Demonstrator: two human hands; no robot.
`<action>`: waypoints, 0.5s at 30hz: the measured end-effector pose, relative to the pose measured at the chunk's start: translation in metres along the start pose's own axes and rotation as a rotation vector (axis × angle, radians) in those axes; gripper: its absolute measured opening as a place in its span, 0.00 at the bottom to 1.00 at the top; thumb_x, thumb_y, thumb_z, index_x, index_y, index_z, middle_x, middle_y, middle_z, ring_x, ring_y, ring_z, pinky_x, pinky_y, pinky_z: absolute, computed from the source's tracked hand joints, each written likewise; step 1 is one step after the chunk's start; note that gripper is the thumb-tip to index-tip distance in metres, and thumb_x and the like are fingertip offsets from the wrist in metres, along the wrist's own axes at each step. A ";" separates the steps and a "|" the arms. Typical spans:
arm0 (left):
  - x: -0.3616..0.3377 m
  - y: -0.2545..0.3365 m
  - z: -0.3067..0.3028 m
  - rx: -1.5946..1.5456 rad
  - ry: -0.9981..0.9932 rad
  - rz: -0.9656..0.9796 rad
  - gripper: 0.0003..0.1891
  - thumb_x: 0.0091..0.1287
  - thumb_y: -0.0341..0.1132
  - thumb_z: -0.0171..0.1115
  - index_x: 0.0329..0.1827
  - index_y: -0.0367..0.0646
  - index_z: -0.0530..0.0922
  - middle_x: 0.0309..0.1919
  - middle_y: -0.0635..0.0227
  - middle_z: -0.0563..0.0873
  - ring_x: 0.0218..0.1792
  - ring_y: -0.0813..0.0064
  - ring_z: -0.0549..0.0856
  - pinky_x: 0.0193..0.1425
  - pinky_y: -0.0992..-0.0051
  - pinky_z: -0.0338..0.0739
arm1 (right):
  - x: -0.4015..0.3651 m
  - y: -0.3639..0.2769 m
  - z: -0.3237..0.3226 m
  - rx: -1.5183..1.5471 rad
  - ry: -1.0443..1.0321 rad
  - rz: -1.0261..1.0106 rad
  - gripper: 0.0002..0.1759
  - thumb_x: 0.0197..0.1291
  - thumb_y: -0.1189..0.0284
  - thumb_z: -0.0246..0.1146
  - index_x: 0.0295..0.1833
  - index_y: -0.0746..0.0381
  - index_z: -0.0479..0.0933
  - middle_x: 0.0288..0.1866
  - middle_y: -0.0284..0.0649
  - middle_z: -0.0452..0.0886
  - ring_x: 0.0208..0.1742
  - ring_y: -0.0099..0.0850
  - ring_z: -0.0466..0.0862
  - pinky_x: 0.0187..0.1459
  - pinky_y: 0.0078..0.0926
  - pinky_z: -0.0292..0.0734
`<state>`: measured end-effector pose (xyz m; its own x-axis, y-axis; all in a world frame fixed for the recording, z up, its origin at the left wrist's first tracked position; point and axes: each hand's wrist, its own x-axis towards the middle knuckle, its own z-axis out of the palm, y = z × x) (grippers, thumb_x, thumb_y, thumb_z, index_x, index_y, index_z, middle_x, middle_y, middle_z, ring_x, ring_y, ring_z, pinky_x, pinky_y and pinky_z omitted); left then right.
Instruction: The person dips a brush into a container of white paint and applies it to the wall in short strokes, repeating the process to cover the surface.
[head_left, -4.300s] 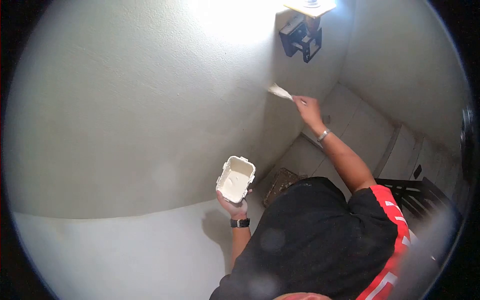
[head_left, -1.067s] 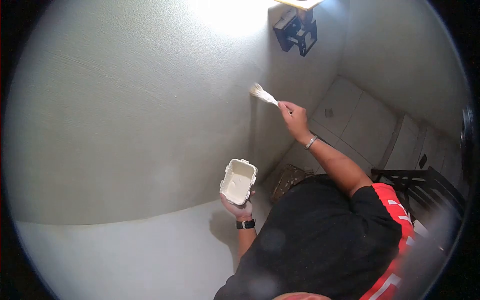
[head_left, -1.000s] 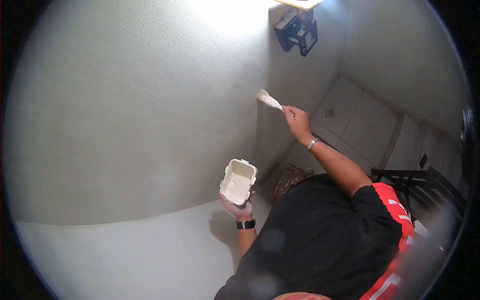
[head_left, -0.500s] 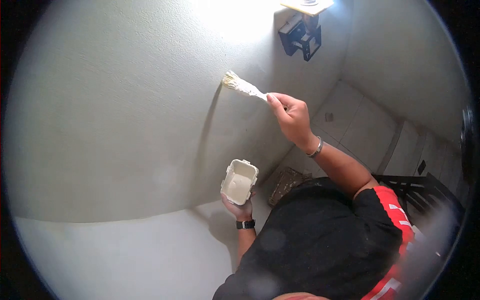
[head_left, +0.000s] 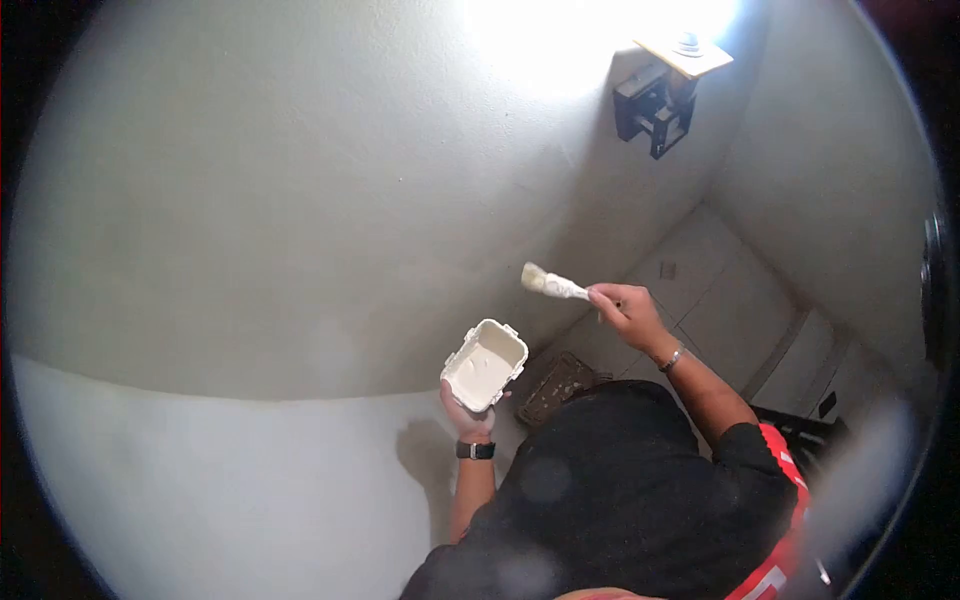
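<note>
My right hand [head_left: 626,313] is closed around the handle of a paintbrush [head_left: 553,283]. White paint coats the brush, and its bristles point left, apart from the wall [head_left: 300,200]. Lower down, my left hand [head_left: 467,410] grips a small white plastic tub [head_left: 487,365] from below and from its side. The tub is tilted so that its open top faces me, with pale paint [head_left: 482,378] inside. Some fingers of my left hand are hidden behind the tub. The brush is up and to the right of the tub, not touching it.
A bright lamp on a dark stand [head_left: 655,105] is at the upper right by the wall. Below lies a tiled floor [head_left: 700,265], with a paint-spotted brown object [head_left: 560,388] near my body. Dark furniture [head_left: 800,425] stands at the right.
My right hand has brought the brush away from the wall, down and to the right, closer to the tub. My left hand still holds the tub in nearly the same place. The view has shifted.
</note>
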<state>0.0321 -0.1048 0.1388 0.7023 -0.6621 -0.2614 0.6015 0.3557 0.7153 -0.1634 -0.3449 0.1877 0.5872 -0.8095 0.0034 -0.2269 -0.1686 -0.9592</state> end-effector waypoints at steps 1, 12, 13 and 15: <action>0.000 0.002 0.000 0.005 -0.041 -0.015 0.35 0.67 0.63 0.43 0.70 0.50 0.63 0.60 0.60 0.76 0.51 0.54 0.83 0.32 0.53 0.87 | -0.001 -0.009 -0.004 -0.094 -0.045 -0.248 0.11 0.63 0.68 0.62 0.45 0.63 0.83 0.27 0.42 0.82 0.28 0.32 0.82 0.33 0.27 0.74; -0.010 0.029 0.034 0.049 -0.082 0.051 0.35 0.69 0.59 0.45 0.69 0.40 0.62 0.61 0.56 0.76 0.54 0.58 0.82 0.39 0.53 0.86 | 0.012 -0.117 0.001 -0.452 -0.396 -1.132 0.16 0.49 0.72 0.71 0.47 0.58 0.82 0.27 0.34 0.75 0.29 0.31 0.75 0.30 0.29 0.72; -0.012 0.031 0.035 0.020 -0.075 0.077 0.35 0.69 0.59 0.45 0.69 0.40 0.62 0.61 0.56 0.76 0.54 0.58 0.82 0.39 0.53 0.86 | 0.014 -0.122 0.006 -0.450 -0.381 -1.147 0.17 0.47 0.73 0.71 0.47 0.59 0.82 0.26 0.34 0.75 0.28 0.32 0.74 0.31 0.29 0.72; -0.015 0.036 0.038 -0.020 -0.138 0.047 0.35 0.70 0.58 0.45 0.70 0.40 0.62 0.62 0.57 0.75 0.55 0.59 0.82 0.40 0.53 0.85 | 0.017 -0.122 0.014 -0.419 -0.404 -1.160 0.19 0.46 0.75 0.72 0.48 0.59 0.82 0.26 0.34 0.74 0.27 0.32 0.74 0.30 0.30 0.72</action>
<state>0.0284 -0.1071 0.1933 0.6715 -0.7286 -0.1350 0.5775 0.4004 0.7115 -0.1151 -0.3301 0.3004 0.7785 0.1399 0.6119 0.3873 -0.8742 -0.2929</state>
